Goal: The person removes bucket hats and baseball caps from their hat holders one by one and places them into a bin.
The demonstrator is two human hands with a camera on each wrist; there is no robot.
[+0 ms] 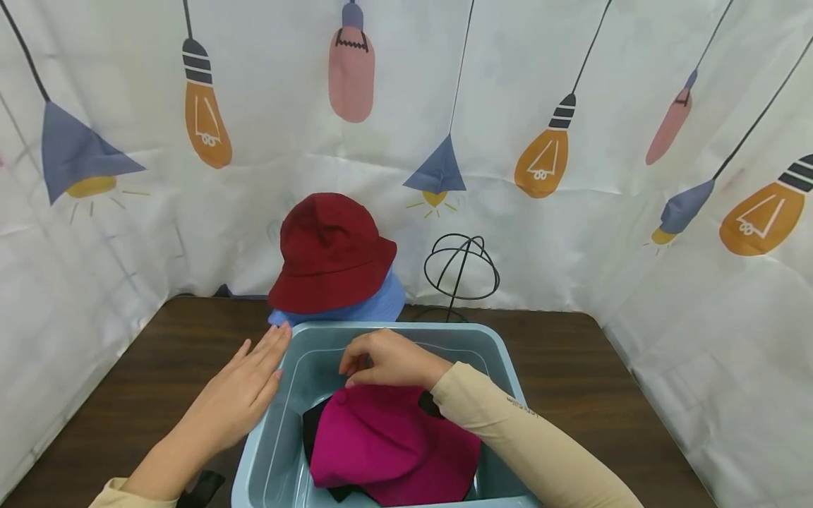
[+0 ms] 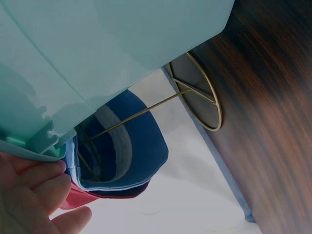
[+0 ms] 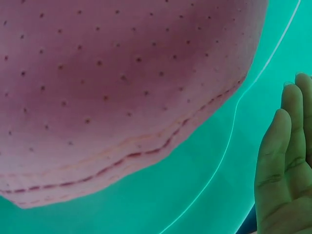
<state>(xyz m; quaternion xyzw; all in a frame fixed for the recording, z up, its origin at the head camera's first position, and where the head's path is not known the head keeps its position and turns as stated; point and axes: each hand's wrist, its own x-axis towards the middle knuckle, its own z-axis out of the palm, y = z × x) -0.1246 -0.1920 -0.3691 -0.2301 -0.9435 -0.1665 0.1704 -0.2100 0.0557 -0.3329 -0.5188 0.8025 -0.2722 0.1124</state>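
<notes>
My left hand has its fingers straight and together, against the left rim of a light blue plastic basin. In the left wrist view its fingers lie right at the rim. My right hand hangs over the basin with fingers loosely bent and nothing visible between them. Just below it lies a magenta cap with a button on its crown, over a black item. In the right wrist view, pinkish dotted fabric with a stitched edge spreads beside my fingers.
Behind the basin, a dark red bucket hat sits over a blue hat; a wire stand runs up inside them. To their right stands a bare black wire stand. Lamp-printed white cloth surrounds the dark wooden table.
</notes>
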